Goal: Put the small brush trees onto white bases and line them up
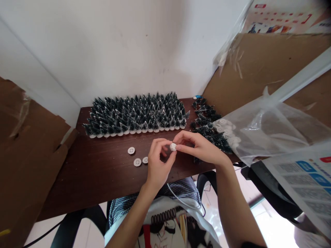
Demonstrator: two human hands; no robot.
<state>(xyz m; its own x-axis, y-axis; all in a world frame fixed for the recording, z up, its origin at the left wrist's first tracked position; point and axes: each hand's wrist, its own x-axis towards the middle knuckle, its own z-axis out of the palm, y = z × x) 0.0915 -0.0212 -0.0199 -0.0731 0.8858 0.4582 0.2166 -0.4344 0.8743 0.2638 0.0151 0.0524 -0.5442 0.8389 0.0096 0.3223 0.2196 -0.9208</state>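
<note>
A small white round base (173, 147) is pinched between my two hands above the dark brown table. My left hand (158, 163) grips its left side with thumb and fingertips. My right hand (198, 144) has thumb and index finger closed on the other side. Fingers cover part of the base, so I cannot tell whether anything is joined to it. Left of my hands lie more white discs: one disc (131, 150) farther back, another disc (137, 162) nearer me, and a third disc (145, 160) partly behind my left hand.
Dense rows of small snowy-tipped trees (137, 115) stand on white bases along the wall. Loose trees (207, 117) lie in a pile at right, beside a clear plastic bag (271, 127) with white bases (224, 127). Cardboard (28, 144) borders the table (93, 172) on both sides.
</note>
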